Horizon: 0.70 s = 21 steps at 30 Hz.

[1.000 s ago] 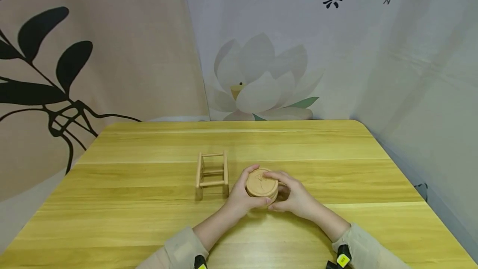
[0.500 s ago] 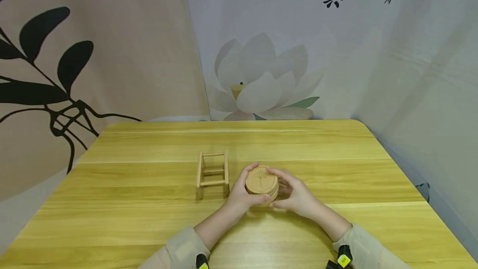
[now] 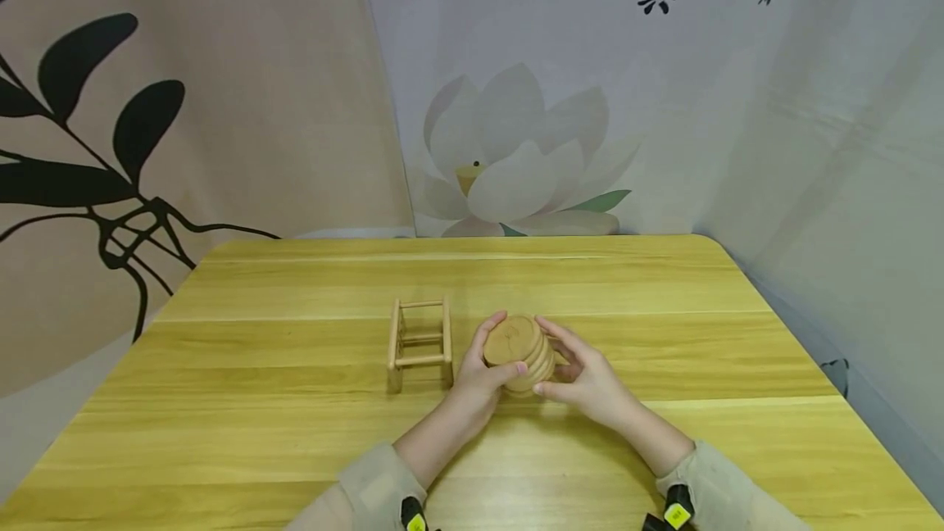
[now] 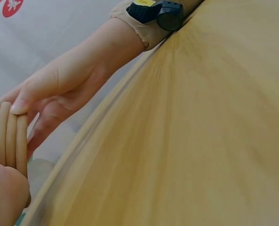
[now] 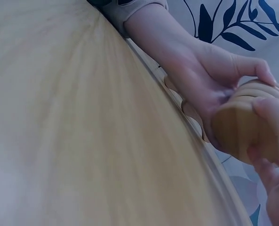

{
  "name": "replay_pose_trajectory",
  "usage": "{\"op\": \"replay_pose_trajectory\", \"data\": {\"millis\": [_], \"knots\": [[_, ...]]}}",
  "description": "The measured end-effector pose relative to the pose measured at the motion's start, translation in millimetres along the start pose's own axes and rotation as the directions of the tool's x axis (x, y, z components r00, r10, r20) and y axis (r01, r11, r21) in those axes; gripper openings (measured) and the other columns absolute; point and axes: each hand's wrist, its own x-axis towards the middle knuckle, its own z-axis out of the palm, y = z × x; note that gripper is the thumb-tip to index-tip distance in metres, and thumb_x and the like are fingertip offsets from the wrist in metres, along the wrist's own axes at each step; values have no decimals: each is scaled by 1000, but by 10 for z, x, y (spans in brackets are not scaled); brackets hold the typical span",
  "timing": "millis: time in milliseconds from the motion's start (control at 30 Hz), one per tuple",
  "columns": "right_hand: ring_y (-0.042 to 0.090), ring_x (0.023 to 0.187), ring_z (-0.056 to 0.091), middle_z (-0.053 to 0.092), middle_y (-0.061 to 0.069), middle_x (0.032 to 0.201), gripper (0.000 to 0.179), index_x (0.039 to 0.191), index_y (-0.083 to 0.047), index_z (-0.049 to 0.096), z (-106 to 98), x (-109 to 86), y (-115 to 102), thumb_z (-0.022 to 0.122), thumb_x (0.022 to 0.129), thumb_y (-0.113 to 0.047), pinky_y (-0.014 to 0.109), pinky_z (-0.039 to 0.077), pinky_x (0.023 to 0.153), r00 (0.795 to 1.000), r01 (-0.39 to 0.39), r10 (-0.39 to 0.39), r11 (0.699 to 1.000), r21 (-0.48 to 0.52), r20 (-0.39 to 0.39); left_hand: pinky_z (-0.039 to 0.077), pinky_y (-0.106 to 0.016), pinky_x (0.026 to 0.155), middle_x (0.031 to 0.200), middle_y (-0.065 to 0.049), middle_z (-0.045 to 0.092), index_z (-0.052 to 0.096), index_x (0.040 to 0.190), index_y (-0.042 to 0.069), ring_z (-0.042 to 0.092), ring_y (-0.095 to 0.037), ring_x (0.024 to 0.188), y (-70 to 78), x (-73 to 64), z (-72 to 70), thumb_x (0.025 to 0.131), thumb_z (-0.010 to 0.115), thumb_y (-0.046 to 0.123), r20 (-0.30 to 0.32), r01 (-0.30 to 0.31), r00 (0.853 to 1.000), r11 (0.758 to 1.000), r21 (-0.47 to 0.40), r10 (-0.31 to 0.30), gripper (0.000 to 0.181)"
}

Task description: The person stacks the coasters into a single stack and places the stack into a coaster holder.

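A stack of several round wooden coasters (image 3: 511,340) is held above the table between my two hands, its top face bearing a faint engraved design. My left hand (image 3: 474,379) grips the stack from the left, thumb across the near side. From the right, my right hand (image 3: 594,384) holds the lower coasters between thumb and fingers. The coasters (image 4: 8,136) appear edge-on in the left wrist view, slightly fanned. In the right wrist view the bottom coaster (image 5: 238,129) shows its plain face. Beside my left hand stands a small wooden rack (image 3: 419,362) with dowel rails.
The wooden table (image 3: 295,424) stretches around the hands, with its far edge near the curtains. A printed backdrop (image 3: 516,146) with a lotus hangs behind it. Both wrists wear black cameras, such as the right wrist camera (image 3: 678,506).
The stack has risen slightly and tilted, and its coasters are spread more, showing more of their edges. My left hand moved up a little with it. The rack has stayed in place.
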Motion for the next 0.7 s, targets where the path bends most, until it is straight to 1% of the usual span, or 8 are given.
{"op": "replay_pose_trajectory", "data": {"millis": [133,267,433,500,567,700], "knots": [[14,121,48,38,20,140,82,148,-4,33,20,-1,1,75,78,6,34,49,90,999,6,-6,1000,-15,-50,46,-33,94,142,-18,36,23,150,13,48,-28,120,-25,21,47,81,62,-6,-16,9,1000,998,-56,-10,82],[14,120,46,41,17,135,81,148,-6,35,45,-2,-14,75,78,5,31,47,93,995,-13,10,999,-34,-95,46,-32,94,140,-18,37,26,148,13,50,-26,117,-60,51,87,81,62,-5,-25,-8,1000,995,-103,6,79],[20,121,45,40,16,133,83,149,-5,33,75,3,-54,74,78,8,27,40,99,991,-31,24,998,-53,-134,46,-31,93,136,-15,41,22,149,9,51,-24,113,-91,76,133,79,61,-2,-27,-15,1000,986,-164,11,80],[24,120,45,39,17,134,84,148,-4,32,96,10,-92,74,77,10,25,40,98,988,-43,32,997,-68,-153,47,-30,91,133,-14,44,22,149,9,52,-22,111,-97,76,151,79,61,-2,-34,-8,999,981,-191,2,80],[29,118,45,40,20,132,84,147,-1,33,122,17,-180,75,75,11,24,42,95,985,-44,28,995,-94,-172,48,-28,89,130,-13,46,22,149,9,53,-21,108,-105,76,173,80,61,-2,-44,-2,999,975,-221,-8,80],[35,116,45,40,23,129,84,145,3,34,172,28,-369,77,73,9,23,42,93,977,-81,52,988,-131,-206,49,-27,85,128,-12,47,25,149,11,54,-20,105,-119,74,220,80,61,-2,-59,11,998,964,-266,-27,78]]}}
